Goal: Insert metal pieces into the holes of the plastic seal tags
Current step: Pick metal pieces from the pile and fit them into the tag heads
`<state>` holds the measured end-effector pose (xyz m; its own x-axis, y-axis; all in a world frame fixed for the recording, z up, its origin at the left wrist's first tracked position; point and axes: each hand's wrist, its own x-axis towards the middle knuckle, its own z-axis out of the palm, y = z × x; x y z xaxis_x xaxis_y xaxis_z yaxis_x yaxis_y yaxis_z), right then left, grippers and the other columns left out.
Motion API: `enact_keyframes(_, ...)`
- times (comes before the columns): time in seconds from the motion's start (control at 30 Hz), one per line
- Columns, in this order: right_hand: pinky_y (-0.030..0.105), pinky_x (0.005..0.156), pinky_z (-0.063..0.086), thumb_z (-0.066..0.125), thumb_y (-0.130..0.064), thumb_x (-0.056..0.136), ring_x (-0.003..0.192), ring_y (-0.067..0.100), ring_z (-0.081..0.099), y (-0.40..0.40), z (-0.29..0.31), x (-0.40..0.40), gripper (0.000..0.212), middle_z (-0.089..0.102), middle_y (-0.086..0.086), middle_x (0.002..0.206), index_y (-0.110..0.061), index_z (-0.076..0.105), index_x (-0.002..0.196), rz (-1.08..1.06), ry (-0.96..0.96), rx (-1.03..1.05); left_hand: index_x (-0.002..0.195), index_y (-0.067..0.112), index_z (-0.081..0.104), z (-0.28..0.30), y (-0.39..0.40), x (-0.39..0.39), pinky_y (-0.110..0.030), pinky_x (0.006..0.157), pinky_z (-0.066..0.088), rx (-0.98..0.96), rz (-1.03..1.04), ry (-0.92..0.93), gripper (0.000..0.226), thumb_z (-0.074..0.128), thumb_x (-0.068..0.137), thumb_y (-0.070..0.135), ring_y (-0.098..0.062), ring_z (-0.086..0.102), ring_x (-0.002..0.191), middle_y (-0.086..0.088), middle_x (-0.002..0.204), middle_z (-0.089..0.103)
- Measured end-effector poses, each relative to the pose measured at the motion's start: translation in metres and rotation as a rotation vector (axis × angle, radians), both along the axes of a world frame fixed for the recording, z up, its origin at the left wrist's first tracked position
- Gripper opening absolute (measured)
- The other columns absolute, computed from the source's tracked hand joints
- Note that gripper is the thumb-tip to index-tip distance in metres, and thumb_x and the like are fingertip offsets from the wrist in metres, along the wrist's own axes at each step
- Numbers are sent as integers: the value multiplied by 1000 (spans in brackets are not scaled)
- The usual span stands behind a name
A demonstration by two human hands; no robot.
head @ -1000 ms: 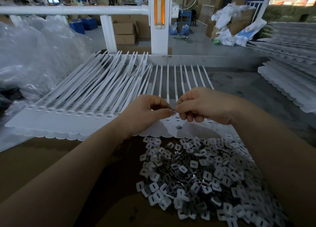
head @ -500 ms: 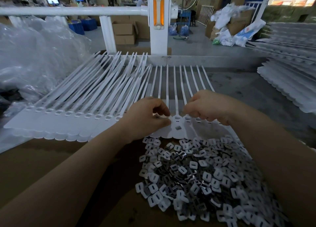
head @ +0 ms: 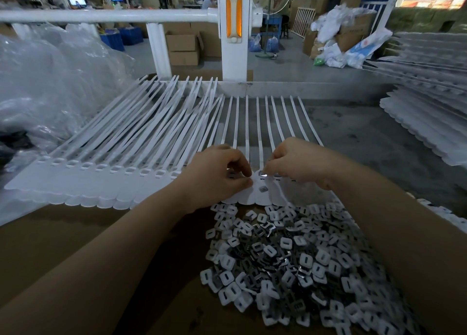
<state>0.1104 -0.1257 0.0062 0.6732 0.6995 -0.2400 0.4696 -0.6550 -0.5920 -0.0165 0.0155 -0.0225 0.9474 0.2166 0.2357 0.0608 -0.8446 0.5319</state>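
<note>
A strip of joined white plastic seal tags [head: 111, 183] lies across the bench, their long tails fanning away from me. My left hand [head: 217, 173] pinches the flat head of one tag near the middle of the strip. Just to its right, my right hand [head: 295, 163] pinches a small shiny metal piece [head: 263, 174] at a tag's hole. Another metal piece [head: 262, 189] lies loose on the tag head below. A heap of metal pieces and white plastic caps [head: 290, 259] covers the brown cardboard in front of me.
Crumpled clear plastic bags [head: 50, 87] pile up at the left. Stacks of more white tag strips [head: 429, 117] lie at the right. A white rail and post [head: 233, 31] stand behind the bench, with cardboard boxes on the floor beyond.
Both hands have dropped from mid-air down onto the tag strip. They have parted slightly; the right hand now holds the metal piece at a tag's hole, the left grips the neighbouring tag head.
</note>
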Motion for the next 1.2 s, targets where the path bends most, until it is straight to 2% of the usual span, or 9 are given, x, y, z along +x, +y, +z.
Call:
enact_keyframes(0.17, 16, 37, 30, 66, -26, 89, 44, 12, 41, 0, 1, -1, 19, 53, 1, 59, -9, 70, 83, 16, -42, -21, 90, 29, 68, 0, 0, 1, -39, 92, 50, 15, -6, 7, 11, 74, 82, 33, -8, 58, 96, 9, 97, 61)
enact_keyframes(0.4, 23, 44, 35, 71, -26, 85, 50, 13, 45, 1, -2, 0, 12, 62, 2, 67, -14, 72, 83, 3, -25, -2, 94, 30, 66, 0, 0, 0, -40, 92, 49, 42, -8, 8, 14, 72, 83, 35, -9, 58, 97, 8, 98, 61)
enact_keyframes(0.53, 26, 46, 36, 68, -20, 87, 54, 16, 45, -1, -3, 2, 9, 57, 6, 68, -12, 71, 84, -11, 25, 17, 100, 32, 62, -1, 0, -1, -40, 91, 48, 104, -31, 5, 17, 70, 85, 36, -12, 56, 98, 7, 100, 60)
enact_keyframes(0.63, 25, 47, 36, 65, -17, 90, 53, 16, 45, -2, -2, 5, 9, 56, 6, 67, -9, 69, 90, -19, 68, 37, 114, 40, 59, -2, 0, -2, -34, 89, 39, 183, -60, 36, 27, 63, 88, 36, -13, 50, 100, 8, 101, 54)
enact_keyframes(0.73, 24, 44, 35, 66, -16, 89, 48, 12, 44, -3, 1, 4, 5, 56, 1, 63, -12, 66, 87, 18, 65, 62, 117, 45, 58, -3, 0, -2, -32, 87, 34, 254, -79, 61, 29, 57, 90, 35, -15, 45, 99, 6, 98, 48)
enact_keyframes(0.87, 19, 44, 37, 76, -20, 82, 50, 7, 50, -9, 14, 1, 8, 62, -2, 63, -19, 69, 84, 264, 88, 51, 111, 41, 62, -2, 2, 0, -33, 88, 39, 140, -65, 58, 25, 62, 89, 31, -15, 48, 99, 6, 98, 51)
enact_keyframes(1.0, 26, 65, 50, 76, -22, 82, 67, 12, 62, -8, 21, -14, 7, 71, 0, 78, -26, 73, 87, 606, 158, -22, 109, 30, 65, 1, 5, 2, -33, 88, 52, -105, -15, 30, 22, 65, 91, 17, -5, 60, 94, 9, 98, 65)
enact_keyframes(1.13, 14, 68, 50, 77, -21, 81, 74, 3, 64, 0, 19, -29, 15, 72, -3, 89, -28, 73, 93, 772, 84, -66, 104, 30, 66, 2, 4, 2, -27, 85, 51, -222, 5, 8, 24, 62, 91, 10, -3, 64, 89, 9, 91, 69)
enact_keyframes(1.2, 15, 69, 50, 79, -22, 80, 75, 1, 64, 2, 18, -33, 19, 71, -6, 88, -28, 72, 97, 796, 53, -99, 105, 28, 67, 1, 4, 2, -25, 83, 50, -229, 8, 11, 23, 62, 91, 11, -3, 64, 88, 9, 91, 69)
